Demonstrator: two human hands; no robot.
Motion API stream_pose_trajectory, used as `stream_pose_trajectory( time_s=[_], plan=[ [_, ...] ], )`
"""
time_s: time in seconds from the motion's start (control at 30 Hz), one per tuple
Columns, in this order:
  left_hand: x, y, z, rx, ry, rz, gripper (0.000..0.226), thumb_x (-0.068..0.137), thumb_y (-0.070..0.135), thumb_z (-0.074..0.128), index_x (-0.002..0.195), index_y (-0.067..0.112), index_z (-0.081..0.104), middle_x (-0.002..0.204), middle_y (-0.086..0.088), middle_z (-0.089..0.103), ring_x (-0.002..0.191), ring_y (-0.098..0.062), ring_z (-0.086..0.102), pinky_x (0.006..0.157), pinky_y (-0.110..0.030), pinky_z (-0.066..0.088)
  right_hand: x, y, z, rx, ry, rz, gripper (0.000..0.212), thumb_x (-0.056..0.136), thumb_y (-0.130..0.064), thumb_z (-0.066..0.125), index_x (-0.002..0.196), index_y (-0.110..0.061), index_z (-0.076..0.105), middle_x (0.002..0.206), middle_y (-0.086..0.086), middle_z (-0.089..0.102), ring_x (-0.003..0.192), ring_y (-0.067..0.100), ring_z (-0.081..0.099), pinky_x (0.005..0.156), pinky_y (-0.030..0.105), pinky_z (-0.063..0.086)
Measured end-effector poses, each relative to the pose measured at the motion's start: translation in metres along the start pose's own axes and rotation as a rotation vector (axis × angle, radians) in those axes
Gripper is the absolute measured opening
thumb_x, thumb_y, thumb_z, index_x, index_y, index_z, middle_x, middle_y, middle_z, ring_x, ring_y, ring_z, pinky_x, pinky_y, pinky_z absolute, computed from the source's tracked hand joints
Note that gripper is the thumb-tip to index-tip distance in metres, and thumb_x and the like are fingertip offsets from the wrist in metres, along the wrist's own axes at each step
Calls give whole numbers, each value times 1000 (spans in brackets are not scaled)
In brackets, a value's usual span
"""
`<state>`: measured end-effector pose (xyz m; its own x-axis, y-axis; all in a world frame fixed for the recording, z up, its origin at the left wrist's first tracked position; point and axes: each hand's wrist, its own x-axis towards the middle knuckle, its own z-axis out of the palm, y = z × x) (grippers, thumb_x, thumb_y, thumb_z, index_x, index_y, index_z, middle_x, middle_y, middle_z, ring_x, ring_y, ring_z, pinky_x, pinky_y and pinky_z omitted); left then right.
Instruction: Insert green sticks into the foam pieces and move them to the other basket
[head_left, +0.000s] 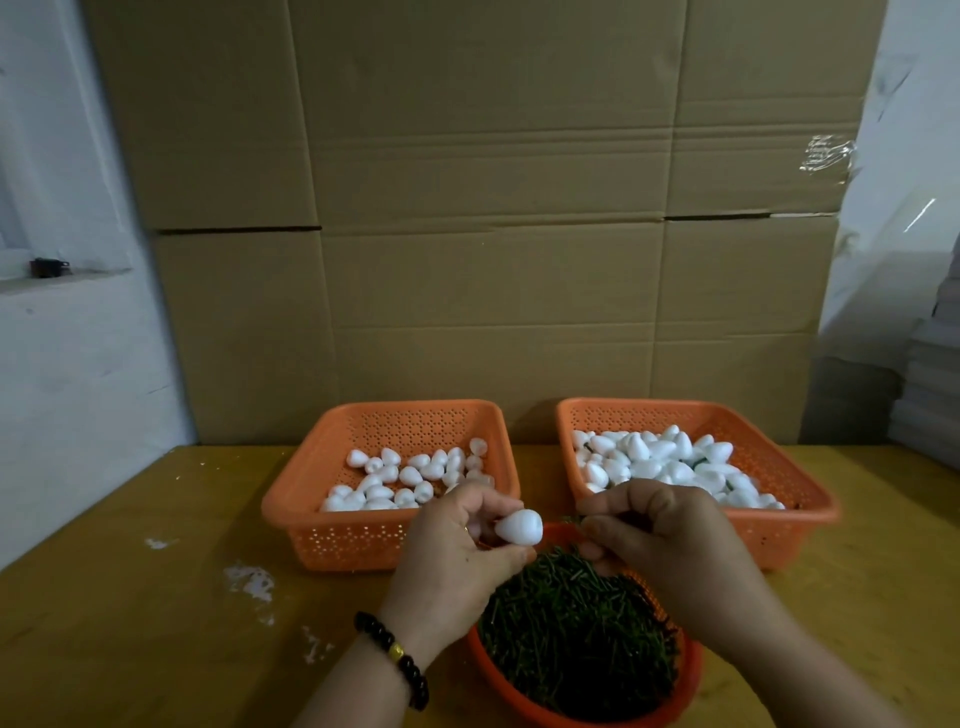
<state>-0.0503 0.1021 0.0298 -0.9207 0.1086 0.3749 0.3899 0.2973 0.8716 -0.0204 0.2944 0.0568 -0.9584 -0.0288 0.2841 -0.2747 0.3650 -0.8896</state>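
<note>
The left hand pinches one white foam piece between thumb and fingertips, above the near rim of the round orange bowl. The piece is teardrop-shaped; its long axis lies roughly level, narrow end pointing left toward the palm, blunt end facing the right hand. The right hand is curled, fingertips pressed together on a thin green stick, which is mostly hidden; its direction cannot be determined. The stick and the foam piece are near each other but apart. The bowl holds a heap of green sticks. The left basket contains loose foam pieces; the right basket holds a fuller pile. Both stand on the yellow table.
</note>
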Motion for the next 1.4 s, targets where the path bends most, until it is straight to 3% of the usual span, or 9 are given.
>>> stream_pose_trajectory(
  time_s=[0.1, 0.23, 0.33, 0.43, 0.57, 0.93, 1.17, 1.33, 1.4],
  plan=[
    [-1, -2, 0, 37, -1, 29, 36, 67, 7, 82, 83, 35, 66, 83, 20, 68, 77, 1, 64, 68, -16, 52, 0, 4, 2, -152, 14, -79, 18, 87, -11, 69, 79, -27, 69, 69, -4, 71, 62, 13, 67, 62, 28, 56],
    [-2, -2, 1, 2, 3, 17, 37, 67, 4, 82, 84, 33, 67, 82, 19, 69, 76, 2, 64, 68, -17, 52, -3, 4, 6, -225, 3, -133, 26, 88, -17, 67, 86, -43, 63, 74, -10, 72, 67, 16, 68, 67, 40, 57],
    [-2, -1, 0, 1, 2, 31, 37, 67, 2, 81, 84, 32, 67, 79, 22, 68, 74, 5, 63, 66, -12, 49, -4, 3, 7, -248, 13, -140, 20, 88, -16, 67, 81, -35, 65, 76, -9, 72, 67, 12, 68, 67, 40, 58],
    [-3, 0, 0, 7, -6, 32, 36, 68, 2, 80, 84, 32, 67, 75, 24, 66, 71, 6, 62, 64, -9, 47, -4, 3, 8, -297, 25, -161, 19, 87, -16, 70, 76, -31, 66, 72, -11, 70, 60, 6, 64, 58, 24, 53],
    [-2, -2, 0, -37, 0, -3, 35, 68, 3, 81, 85, 31, 69, 83, 11, 71, 78, -5, 67, 72, -24, 56, -6, 0, 9, -326, 23, -198, 14, 84, -18, 73, 77, -29, 67, 69, -17, 67, 56, 3, 60, 51, 12, 42],
    [-5, 5, 3, -15, -45, 78, 31, 70, 3, 80, 85, 28, 69, 69, 23, 63, 67, 6, 58, 63, -12, 47, -8, 0, 11, -274, 10, -172, 13, 81, -19, 75, 76, -28, 69, 67, -8, 69, 55, 13, 62, 53, 32, 50],
    [-8, 9, 2, -9, -50, 78, 30, 70, 5, 80, 85, 29, 69, 71, 21, 63, 71, 2, 61, 66, -16, 50, -7, 1, 11, -249, 3, -153, 11, 81, -19, 76, 75, -27, 70, 67, -9, 70, 57, 12, 64, 54, 33, 52],
    [-7, 9, 3, 1, -42, 64, 30, 71, 7, 80, 85, 30, 69, 72, 23, 64, 70, 5, 60, 64, -13, 49, -6, 2, 11, -210, -5, -141, 10, 81, -17, 76, 76, -25, 72, 70, -9, 71, 58, 5, 64, 52, 21, 49],
    [-7, 9, 3, -35, -59, 39, 32, 70, 6, 81, 88, 30, 70, 80, 18, 68, 78, 0, 64, 70, -19, 53, -6, 3, 10, -156, -13, -119, 9, 80, -16, 76, 76, -23, 72, 70, -5, 72, 62, 10, 66, 57, 28, 54]
  ],
)
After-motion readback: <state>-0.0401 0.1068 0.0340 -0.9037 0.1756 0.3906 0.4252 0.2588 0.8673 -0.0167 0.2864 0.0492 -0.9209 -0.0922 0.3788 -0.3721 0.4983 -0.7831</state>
